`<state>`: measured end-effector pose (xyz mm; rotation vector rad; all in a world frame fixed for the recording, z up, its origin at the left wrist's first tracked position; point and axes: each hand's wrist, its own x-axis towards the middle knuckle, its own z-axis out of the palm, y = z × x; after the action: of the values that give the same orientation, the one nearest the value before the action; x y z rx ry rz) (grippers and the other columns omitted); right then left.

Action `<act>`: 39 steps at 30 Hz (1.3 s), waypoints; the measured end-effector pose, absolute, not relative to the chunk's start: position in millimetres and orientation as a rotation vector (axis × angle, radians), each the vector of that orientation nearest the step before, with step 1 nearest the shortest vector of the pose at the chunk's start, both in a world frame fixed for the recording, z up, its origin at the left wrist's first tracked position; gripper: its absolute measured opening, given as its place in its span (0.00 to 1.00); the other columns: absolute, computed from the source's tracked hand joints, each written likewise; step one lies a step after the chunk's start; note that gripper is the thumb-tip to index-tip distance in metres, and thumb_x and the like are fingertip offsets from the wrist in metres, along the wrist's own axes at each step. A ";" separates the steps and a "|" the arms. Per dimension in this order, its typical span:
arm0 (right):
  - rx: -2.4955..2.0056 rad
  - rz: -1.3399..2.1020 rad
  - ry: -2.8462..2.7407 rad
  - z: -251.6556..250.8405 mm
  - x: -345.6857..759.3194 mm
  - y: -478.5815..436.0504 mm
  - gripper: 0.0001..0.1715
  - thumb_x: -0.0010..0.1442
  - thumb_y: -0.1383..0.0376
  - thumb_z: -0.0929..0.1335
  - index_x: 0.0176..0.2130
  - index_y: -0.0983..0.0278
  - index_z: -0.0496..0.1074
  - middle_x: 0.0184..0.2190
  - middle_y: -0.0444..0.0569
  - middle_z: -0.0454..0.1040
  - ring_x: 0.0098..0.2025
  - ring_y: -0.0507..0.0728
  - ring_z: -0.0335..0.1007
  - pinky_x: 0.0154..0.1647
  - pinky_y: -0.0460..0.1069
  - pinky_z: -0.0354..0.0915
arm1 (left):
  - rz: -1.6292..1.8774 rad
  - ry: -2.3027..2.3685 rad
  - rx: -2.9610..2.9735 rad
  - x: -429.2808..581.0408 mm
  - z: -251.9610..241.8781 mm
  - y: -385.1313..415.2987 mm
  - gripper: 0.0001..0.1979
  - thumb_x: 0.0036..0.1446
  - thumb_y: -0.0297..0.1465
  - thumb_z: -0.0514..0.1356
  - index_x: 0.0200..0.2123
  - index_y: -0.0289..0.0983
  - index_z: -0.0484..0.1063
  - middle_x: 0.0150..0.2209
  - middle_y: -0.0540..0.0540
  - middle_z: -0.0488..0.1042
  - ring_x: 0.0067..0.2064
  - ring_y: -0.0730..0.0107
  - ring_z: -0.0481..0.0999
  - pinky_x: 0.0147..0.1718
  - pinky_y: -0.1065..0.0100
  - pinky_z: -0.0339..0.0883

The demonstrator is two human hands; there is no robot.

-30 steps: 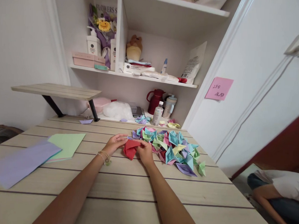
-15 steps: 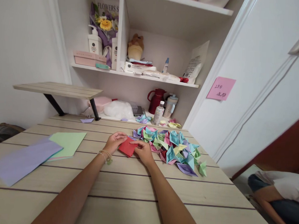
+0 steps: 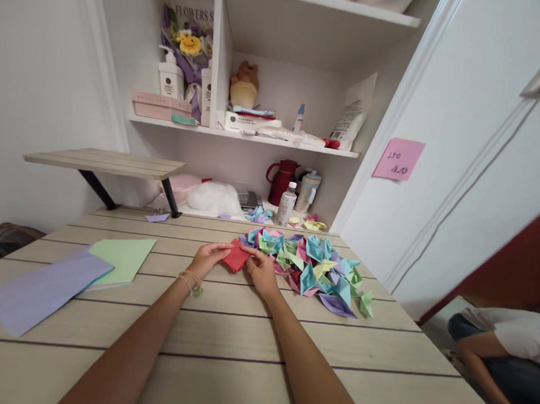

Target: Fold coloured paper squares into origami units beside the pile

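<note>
Two hands: the left hand [image 3: 206, 260] and right hand [image 3: 261, 273] meet above the counter [image 3: 226, 327], the fingers of each clamped on the red paper [image 3: 236, 258].
Red paper: between the hands, just left of the pile [image 3: 309, 265]; a small, flat, squarish packet turned cornerwise, matt and straight-edged.
Fold: apparently partway, with the packet being lined up or creased.
Layers: the fingertips cover part of the upper edges, so I cannot count them.
Next crease: would likely call for one hand to steady the packet while the other presses along an edge.
Pile: thin paper in pointed, boat-like shapes, jumbled, blue, green, pink, yellow and purple.
Sheets: a long purple sheet [image 3: 47, 289] overlaps a green sheet [image 3: 127, 257], both smooth and flat.
Counter: pale, wood-grained, crossed by dark grooves.
</note>
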<state>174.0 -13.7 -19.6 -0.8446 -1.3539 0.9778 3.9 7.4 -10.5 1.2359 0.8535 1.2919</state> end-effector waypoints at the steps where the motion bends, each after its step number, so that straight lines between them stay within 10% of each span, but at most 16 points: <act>1: -0.841 1.004 -1.347 -20.1 174.0 -13.1 0.20 0.48 0.64 0.66 0.43 0.65 0.73 0.28 0.47 0.76 0.27 0.53 0.69 0.28 0.47 0.65 | 1.304 0.846 1.221 3.8 -9.9 7.3 0.20 0.38 0.32 0.67 0.38 0.32 0.75 0.42 0.38 0.75 0.42 0.60 0.74 0.44 0.62 0.65; 39: -0.850 0.987 -1.242 -9.1 173.8 -19.5 0.13 0.47 0.57 0.69 0.28 0.66 0.72 0.25 0.47 0.74 0.27 0.52 0.67 0.29 0.46 0.62 | 1.328 1.018 1.354 6.5 -3.9 1.8 0.15 0.39 0.38 0.66 0.28 0.32 0.77 0.33 0.41 0.78 0.35 0.63 0.75 0.38 0.66 0.65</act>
<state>173.8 -19.5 -9.1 -0.8503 -1.2417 0.9869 6.5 1.8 -3.9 1.3545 1.0178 1.3285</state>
